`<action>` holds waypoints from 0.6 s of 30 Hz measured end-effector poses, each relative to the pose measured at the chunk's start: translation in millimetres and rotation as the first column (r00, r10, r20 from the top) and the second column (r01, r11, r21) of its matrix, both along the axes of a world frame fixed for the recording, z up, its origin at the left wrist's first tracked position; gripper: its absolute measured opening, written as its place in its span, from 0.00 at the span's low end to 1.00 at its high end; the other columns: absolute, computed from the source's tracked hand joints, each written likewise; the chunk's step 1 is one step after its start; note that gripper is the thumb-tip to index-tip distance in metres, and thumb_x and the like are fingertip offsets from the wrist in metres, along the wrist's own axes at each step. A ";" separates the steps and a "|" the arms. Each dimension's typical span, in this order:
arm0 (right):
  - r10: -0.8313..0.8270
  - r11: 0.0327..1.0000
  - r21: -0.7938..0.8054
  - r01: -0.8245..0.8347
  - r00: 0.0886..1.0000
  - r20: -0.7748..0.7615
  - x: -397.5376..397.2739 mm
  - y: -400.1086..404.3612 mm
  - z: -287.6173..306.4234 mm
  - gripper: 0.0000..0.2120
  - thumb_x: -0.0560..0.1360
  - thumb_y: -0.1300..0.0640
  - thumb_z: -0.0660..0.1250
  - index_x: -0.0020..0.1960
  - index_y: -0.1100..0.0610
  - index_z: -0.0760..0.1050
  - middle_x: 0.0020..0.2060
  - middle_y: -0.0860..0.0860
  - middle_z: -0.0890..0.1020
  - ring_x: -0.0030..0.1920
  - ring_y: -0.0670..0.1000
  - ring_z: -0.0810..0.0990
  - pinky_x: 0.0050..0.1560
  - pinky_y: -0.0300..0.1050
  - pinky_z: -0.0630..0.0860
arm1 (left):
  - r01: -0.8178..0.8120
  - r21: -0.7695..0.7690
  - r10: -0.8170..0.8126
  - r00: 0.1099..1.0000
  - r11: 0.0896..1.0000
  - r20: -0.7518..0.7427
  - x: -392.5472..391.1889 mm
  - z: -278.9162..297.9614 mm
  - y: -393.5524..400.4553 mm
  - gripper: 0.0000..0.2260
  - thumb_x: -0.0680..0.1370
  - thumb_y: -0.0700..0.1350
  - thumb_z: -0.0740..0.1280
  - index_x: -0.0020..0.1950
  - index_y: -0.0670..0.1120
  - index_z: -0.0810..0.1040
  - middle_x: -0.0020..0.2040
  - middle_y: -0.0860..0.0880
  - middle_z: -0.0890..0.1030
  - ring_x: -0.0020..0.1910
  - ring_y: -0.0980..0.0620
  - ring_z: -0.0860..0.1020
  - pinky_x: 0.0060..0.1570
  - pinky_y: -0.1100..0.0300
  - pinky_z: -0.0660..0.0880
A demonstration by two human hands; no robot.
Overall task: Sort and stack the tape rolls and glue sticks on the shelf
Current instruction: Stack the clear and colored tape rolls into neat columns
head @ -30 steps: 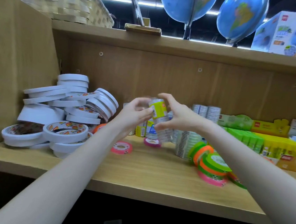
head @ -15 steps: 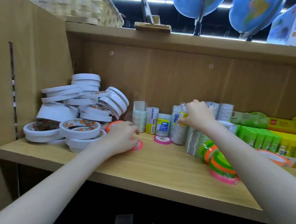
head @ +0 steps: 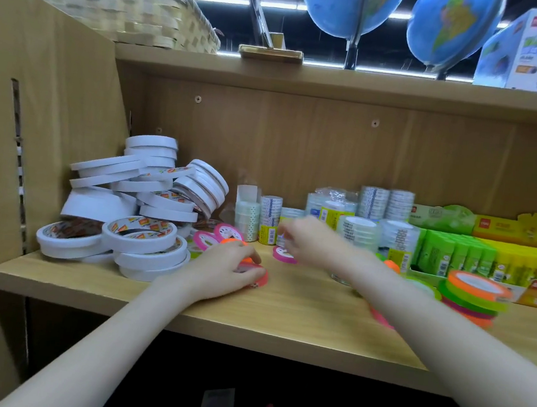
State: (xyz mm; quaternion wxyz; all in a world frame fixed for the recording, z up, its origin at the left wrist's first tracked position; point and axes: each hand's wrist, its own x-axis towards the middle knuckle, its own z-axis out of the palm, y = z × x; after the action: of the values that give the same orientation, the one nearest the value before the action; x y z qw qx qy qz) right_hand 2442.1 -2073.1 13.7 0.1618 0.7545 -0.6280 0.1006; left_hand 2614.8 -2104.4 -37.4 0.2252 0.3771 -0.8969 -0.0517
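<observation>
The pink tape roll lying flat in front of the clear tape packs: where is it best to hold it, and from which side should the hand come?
Pinch the pink roll across its outer rim, coming from above and the front. It lies flat on the shelf with its hole up, and clear tape packs stand close behind it, so the back is probably blocked. The blurred right hand hovers there.
</observation>
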 end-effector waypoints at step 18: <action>0.131 0.899 0.396 -0.189 0.977 0.169 30.8 -52.0 -6.9 0.18 0.79 0.64 0.56 0.68 0.58 0.67 0.66 0.55 0.72 0.64 0.53 0.71 0.62 0.42 0.66 | -0.059 -0.080 0.065 0.995 0.995 0.080 32.5 -5.3 23.7 0.23 0.77 0.61 0.54 0.67 0.52 0.71 0.67 0.52 0.72 0.66 0.52 0.68 0.63 0.62 0.60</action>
State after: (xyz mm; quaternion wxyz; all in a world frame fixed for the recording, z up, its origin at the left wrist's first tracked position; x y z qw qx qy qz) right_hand 2473.0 -2125.0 6.8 -0.0523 0.8118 -0.5807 0.0317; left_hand 2647.3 -2080.7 -42.7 0.2040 0.3977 -0.8945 0.0058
